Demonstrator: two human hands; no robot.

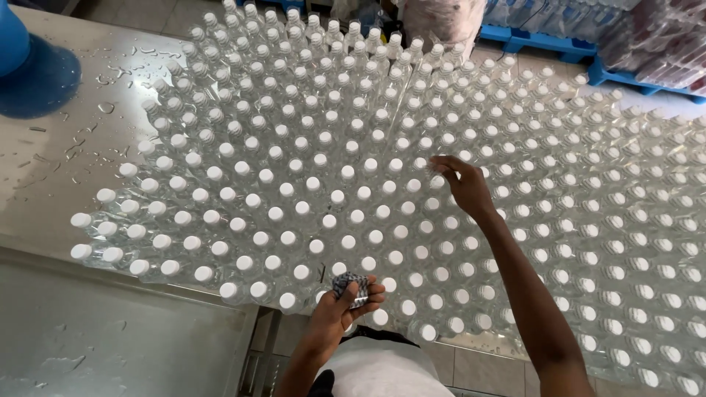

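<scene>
I see the dense field of clear plastic bottles with white caps (pixel 309 184) standing upright on the wet metal table (pixel 51 176), filling it from the near edge to the far side and out to the right. My left hand (pixel 346 305) sits at the near edge, with a small patterned roll (pixel 351 284) in its fingers (pixel 371 294); my right hand (pixel 465 187) reaches over the caps near the middle. Behind the bottles, at far right, lie blue plastic pallets (pixel 544 43), and a blue rounded container (pixel 15 37) stands at the table's far left corner.
</scene>
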